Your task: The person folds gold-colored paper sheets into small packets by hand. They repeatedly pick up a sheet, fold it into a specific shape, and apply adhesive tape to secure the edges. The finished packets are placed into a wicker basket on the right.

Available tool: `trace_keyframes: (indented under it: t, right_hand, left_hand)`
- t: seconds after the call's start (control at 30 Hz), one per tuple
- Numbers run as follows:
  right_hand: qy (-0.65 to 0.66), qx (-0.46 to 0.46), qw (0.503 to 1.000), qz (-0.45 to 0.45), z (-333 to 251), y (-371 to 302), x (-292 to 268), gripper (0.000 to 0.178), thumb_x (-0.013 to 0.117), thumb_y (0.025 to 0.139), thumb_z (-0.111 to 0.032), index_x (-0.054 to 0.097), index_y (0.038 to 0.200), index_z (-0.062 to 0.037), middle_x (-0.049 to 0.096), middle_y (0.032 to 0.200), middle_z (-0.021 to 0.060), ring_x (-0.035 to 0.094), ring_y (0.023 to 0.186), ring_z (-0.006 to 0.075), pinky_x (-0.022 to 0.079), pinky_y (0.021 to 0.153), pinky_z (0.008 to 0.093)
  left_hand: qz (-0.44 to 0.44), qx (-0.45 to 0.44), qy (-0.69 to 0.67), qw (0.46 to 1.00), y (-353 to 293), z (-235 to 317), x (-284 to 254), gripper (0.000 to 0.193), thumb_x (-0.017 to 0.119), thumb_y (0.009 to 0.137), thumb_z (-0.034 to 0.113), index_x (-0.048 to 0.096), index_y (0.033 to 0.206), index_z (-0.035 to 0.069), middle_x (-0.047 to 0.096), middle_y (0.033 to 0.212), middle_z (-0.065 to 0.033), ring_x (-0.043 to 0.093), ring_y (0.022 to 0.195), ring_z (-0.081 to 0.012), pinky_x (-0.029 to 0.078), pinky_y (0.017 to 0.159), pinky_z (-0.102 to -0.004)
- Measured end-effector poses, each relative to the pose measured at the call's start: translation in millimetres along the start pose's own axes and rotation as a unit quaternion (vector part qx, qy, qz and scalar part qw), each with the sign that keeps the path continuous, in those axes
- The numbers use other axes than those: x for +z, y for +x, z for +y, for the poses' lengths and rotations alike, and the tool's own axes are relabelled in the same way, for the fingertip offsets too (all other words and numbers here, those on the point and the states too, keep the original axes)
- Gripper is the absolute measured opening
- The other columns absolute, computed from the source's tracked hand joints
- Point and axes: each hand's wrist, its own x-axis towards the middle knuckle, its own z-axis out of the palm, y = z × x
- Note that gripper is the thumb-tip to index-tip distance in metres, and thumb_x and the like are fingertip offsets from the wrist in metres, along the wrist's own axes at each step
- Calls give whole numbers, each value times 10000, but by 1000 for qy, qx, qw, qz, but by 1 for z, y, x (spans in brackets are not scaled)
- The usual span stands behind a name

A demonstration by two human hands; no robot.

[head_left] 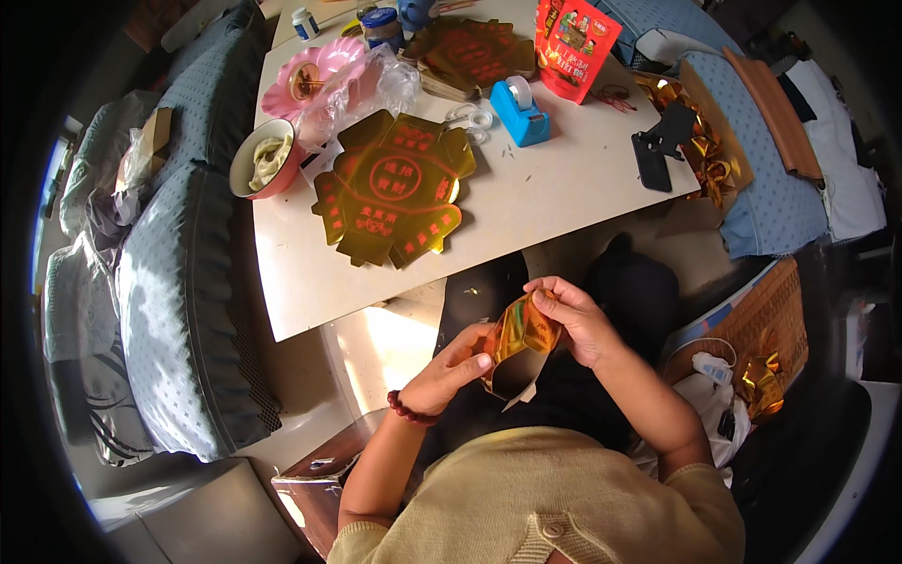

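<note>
Between four and five o'clock from the view's centre, above the person's lap: one folded gold foil-faced card piece (529,325), held off any surface. Dull inner side shows through its gap, which faces roughly six o'clock; a small pale card flap (520,399) juts out there.

Grip: both hands engaged, each in a narrow pinch on the piece. Left hand (442,378), at its eight o'clock, has the thumb on the near edge; the fingers are partly hidden. Right hand (583,324), at its two o'clock, sets the thumb on the upper foil face, with fingers around the far side. Pressure cannot be told.

Handling (judged): very light, thin and springy, folding readily along creases. Foil face probably slick and easily dented; flaps look weakest — likely to tear if tugged. Best hold: broad panels close to the folds, thumbs outside, fingers backing the card, light squeeze.

Outward, clock taken from the piece. Eleven o'clock: flat gold card sheet with red printing and cut flaps (395,188), lying on the white tabletop (536,202). Twelve: blue plastic tape dispenser (520,117); a stack of similar gold sheets (470,52) beyond, slightly left. Just past twelve: upright red pouch (575,47). One o'clock: black phone-shaped object (650,162) near the table edge. Ten o'clock: round pink bowl (246,164) — pale paste inside.
</note>
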Motion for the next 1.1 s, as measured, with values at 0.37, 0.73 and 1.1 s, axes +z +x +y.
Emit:
trace_keyframes:
  t: [0.37,0.73,1.1]
  right_hand:
    - [60,117,989,72,52,-39,-3,187,680,974,-295,588,1055,-154,629,902,-61,608,792,53,515,687,240]
    - [137,98,982,86,69,-39,-9,117,606,1014,-220,601,1072,-118,665,1016,-14,659,902,103,567,774,280]
    - [53,102,992,-50,67,-48,-6,150,658,980,-137,584,1107,-109,608,1029,-43,579,934,60,491,872,237]
  left_hand:
    - [36,-2,48,998,-30,-22,-20,716,627,940,513,466,1442,29,537,1364,-73,438,1335,-192,333,1136,-363]
    - [55,83,35,994,-28,-25,-19,862,774,827,527,442,1445,27,480,1453,-118,467,1343,-219,369,1126,-370]
    - [180,108,45,977,-36,-36,-28,1029,787,800,555,302,1548,40,390,1511,-139,320,1433,-242,226,1187,-385]
